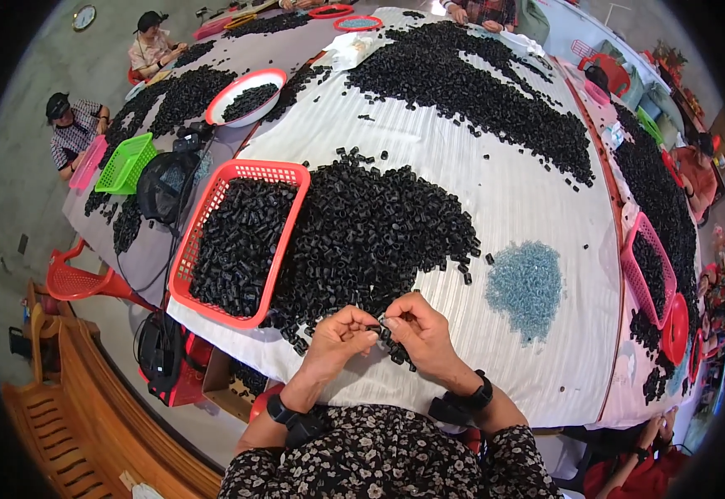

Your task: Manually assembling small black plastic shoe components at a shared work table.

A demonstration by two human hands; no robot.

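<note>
Near-together: left hand pinching black plastic piece; right hand at its 3 o'clock, can't tell if gripping. From hands: black-piece pile 12 o'clock, red plastic basket 10, pale-blue clear bits 2–3.

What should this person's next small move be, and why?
Probably press the right hand gently toward the small black piece pinched in the left hand, since the fingertips of both hands come close together there. Whether the right one also holds something is too small to tell.
</note>
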